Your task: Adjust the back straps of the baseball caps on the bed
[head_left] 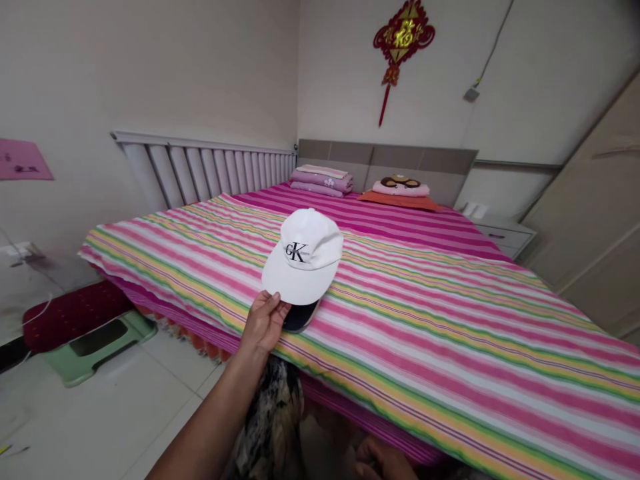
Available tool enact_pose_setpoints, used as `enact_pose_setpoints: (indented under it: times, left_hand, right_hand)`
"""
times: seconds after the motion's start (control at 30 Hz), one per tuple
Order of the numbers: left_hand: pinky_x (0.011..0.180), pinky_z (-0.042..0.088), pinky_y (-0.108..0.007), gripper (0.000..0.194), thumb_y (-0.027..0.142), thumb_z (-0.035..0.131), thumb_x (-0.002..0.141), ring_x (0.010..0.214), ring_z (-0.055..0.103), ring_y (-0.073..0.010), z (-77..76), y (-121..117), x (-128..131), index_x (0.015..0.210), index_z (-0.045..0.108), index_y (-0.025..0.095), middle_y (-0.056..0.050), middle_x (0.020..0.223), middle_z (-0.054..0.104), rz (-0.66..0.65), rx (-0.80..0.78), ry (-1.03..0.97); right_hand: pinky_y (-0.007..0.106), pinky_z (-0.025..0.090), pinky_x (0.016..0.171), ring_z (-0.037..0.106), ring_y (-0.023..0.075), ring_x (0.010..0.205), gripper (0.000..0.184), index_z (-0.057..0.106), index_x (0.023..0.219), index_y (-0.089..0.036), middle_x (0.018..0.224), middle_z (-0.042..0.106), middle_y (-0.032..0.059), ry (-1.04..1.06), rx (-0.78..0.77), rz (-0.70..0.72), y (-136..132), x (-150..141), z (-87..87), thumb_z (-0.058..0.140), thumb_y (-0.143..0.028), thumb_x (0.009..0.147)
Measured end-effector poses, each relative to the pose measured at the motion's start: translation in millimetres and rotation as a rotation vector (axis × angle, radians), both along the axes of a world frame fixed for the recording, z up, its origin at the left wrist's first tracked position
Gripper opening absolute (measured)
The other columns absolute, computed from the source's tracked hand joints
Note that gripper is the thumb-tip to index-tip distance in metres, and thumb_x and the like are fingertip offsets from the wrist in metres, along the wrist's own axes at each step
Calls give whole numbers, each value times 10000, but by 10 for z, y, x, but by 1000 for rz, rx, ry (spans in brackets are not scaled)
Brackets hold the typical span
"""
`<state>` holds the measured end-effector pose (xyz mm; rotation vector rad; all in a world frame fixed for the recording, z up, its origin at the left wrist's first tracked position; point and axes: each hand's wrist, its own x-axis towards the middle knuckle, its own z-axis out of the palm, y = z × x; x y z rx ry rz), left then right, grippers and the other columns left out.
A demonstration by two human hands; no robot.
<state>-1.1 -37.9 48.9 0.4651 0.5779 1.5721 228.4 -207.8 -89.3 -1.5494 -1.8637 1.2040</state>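
A white baseball cap (pixel 313 240) with black letters on its front is over the near part of the striped bed cover (pixel 425 320). My left hand (pixel 266 321) pinches the edge of its brim between thumb and fingers. Just under the white brim, a dark brim (pixel 301 317) shows, apparently of a second cap; most of it is hidden. Low in the view, below the bed's edge, my right hand (pixel 383 459) has its fingers curled. It is dim and partly cut off, and I cannot make out anything in it.
Folded purple bedding (pixel 323 181) and a pink pillow (pixel 400 189) lie by the headboard (pixel 390 160). A green stool (pixel 100 343) with a dark red cushion (pixel 75 313) stands at the left. A white nightstand (pixel 505 233) is at the right. White radiator bars (pixel 200 167) line the left wall.
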Motion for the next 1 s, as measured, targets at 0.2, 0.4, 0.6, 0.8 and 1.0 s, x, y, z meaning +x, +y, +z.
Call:
enact_pose_setpoints:
  times: [0.2, 0.4, 0.6, 0.8, 1.0]
  left_hand:
    - [616, 484, -225, 366, 68, 684, 557, 736, 610, -145, -323, -543, 372, 894, 598, 179, -40, 886, 658, -434, 123, -8]
    - [510, 430, -219, 365, 99, 728, 481, 546, 576, -128, -939, -1081, 645, 836, 641, 112, -51, 643, 651, -753, -22, 69]
    - [586, 454, -265, 471, 108, 741, 458, 658, 622, -191, -1107, -1106, 552, 917, 641, 138, -71, 750, 681, -917, -96, 62]
    - [782, 458, -327, 330, 301, 732, 570, 880, 614, -243, -854, -765, 361, 852, 642, 156, -77, 802, 685, -781, -62, -24]
    - [752, 470, -325, 294, 236, 724, 587, 840, 626, -240, -674, -586, 398, 844, 623, 133, -97, 802, 680, -734, -52, 38]
  right_hand:
    - [302, 409, 673, 539, 182, 736, 404, 555, 921, -205, 846, 600, 55, 613, -36, -148, 97, 35, 458, 492, -560, 739]
    - [396, 419, 821, 541, 270, 988, 593, 554, 1099, -259, 1112, 601, 89, 1205, 130, -385, 181, 111, 1130, 510, -652, 657]
    - [415, 423, 843, 596, 273, 937, 330, 654, 905, -227, 859, 705, 68, 1213, 83, -621, 98, 75, 1084, 666, -441, 654]
    - [443, 424, 848, 592, 284, 956, 298, 656, 855, -217, 878, 705, 74, 1192, 27, -622, 6, 62, 1083, 669, -437, 654]
    - [450, 394, 904, 610, 265, 917, 288, 672, 845, -230, 865, 710, 48, 1312, -19, -592, 41, 86, 1051, 690, -422, 631]
